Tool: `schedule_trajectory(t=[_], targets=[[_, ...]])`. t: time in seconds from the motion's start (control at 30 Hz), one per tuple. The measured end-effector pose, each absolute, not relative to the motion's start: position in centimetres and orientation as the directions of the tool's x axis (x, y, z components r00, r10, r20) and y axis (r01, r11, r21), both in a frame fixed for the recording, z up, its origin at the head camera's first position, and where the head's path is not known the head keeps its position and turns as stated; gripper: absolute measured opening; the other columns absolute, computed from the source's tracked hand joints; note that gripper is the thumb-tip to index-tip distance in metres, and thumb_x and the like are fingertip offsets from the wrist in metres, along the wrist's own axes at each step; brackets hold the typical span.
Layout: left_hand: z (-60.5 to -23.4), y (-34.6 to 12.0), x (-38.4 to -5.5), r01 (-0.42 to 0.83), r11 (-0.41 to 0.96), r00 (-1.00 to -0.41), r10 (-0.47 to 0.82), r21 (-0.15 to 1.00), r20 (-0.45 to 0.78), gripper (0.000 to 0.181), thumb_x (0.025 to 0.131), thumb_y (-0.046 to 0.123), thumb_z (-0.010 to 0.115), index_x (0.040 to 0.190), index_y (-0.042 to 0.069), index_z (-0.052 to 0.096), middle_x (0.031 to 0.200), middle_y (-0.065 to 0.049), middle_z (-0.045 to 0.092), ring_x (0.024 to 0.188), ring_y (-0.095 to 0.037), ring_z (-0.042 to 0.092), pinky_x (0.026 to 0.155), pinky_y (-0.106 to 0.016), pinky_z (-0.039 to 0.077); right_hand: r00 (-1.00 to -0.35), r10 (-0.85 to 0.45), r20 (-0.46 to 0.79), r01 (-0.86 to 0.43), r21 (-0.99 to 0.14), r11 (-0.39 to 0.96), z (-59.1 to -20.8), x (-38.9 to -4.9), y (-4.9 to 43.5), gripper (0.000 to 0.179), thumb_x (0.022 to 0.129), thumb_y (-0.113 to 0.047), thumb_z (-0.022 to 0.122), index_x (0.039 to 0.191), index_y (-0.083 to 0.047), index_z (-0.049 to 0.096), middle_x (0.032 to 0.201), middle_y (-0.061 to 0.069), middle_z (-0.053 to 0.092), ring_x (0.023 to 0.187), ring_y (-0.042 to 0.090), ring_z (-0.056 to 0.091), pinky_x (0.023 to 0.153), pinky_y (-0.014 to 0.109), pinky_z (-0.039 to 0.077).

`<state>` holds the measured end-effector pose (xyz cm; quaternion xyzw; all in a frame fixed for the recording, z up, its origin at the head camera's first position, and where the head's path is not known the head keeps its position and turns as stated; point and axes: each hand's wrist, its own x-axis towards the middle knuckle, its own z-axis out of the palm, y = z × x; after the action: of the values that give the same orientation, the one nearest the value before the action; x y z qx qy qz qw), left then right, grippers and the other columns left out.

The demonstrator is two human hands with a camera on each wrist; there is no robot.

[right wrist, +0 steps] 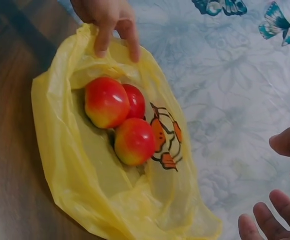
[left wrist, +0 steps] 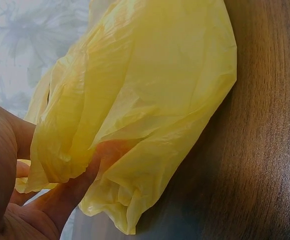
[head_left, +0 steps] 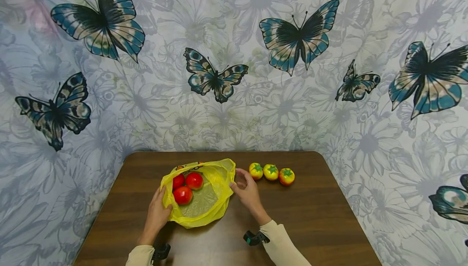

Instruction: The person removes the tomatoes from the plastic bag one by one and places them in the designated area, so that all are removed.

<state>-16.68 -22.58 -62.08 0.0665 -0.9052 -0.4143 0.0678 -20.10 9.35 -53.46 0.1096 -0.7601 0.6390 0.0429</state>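
A yellow plastic bag lies on the table with its mouth spread wide. My left hand grips the bag's left rim, some fingers inside and the thumb outside. Three shiny red tomatoes, yellowish in part, rest inside near that hand; the right wrist view shows these tomatoes clustered together. Just off the bag's right rim is my right hand; its fingers are spread and hold nothing. In the left wrist view, yellow plastic covers part of the left fingers.
Three yellow-and-red tomatoes with green star-shaped tops stand in a row to the right, beyond my right hand. The brown wooden table ends at the back against a butterfly-patterned wall covering.
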Motion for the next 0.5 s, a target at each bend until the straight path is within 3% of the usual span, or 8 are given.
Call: schedule_trajectory(t=[0.13,0.33,0.5], targets=[[-62.1,-22.6,-16.6,-0.058,0.64,-0.983,-0.169,0.766,0.066,0.075,0.081,-0.003,0.061,0.149,-0.009,0.029,0.155,-0.033,0.024,0.138,-0.053,0.031,0.114,-0.063,0.027,-0.975,-0.133,0.176,-0.196,-0.967,0.161,-53.7,-19.9,8.6,0.05,0.085,-0.002,0.07,0.132,0.001,0.054,0.134,0.022,0.056,0.126,0.04,0.053,0.101,0.056,0.046],[-62.2,-22.6,-16.7,-0.042,0.653,-0.981,-0.171,0.756,0.094,0.074,0.081,-0.003,0.062,0.147,-0.011,0.032,0.153,-0.035,0.026,0.135,-0.055,0.034,0.111,-0.065,0.03,-0.967,-0.189,0.169,-0.2,-0.967,0.158,-54.2,-19.8,7.3,0.049,0.085,-0.002,0.069,0.132,0.001,0.054,0.134,0.022,0.056,0.124,0.045,0.053,0.101,0.058,0.046],[-62.2,-22.7,-16.7,-0.073,0.649,-0.985,-0.168,0.758,0.049,0.075,0.083,-0.002,0.061,0.15,-0.008,0.028,0.156,-0.033,0.022,0.139,-0.053,0.031,0.114,-0.063,0.027,-0.964,-0.215,0.156,-0.196,-0.964,0.18,-56.7,-20.5,5.9,0.052,0.086,-0.003,0.069,0.135,0.002,0.051,0.136,0.024,0.054,0.124,0.047,0.052,0.1,0.061,0.045]])
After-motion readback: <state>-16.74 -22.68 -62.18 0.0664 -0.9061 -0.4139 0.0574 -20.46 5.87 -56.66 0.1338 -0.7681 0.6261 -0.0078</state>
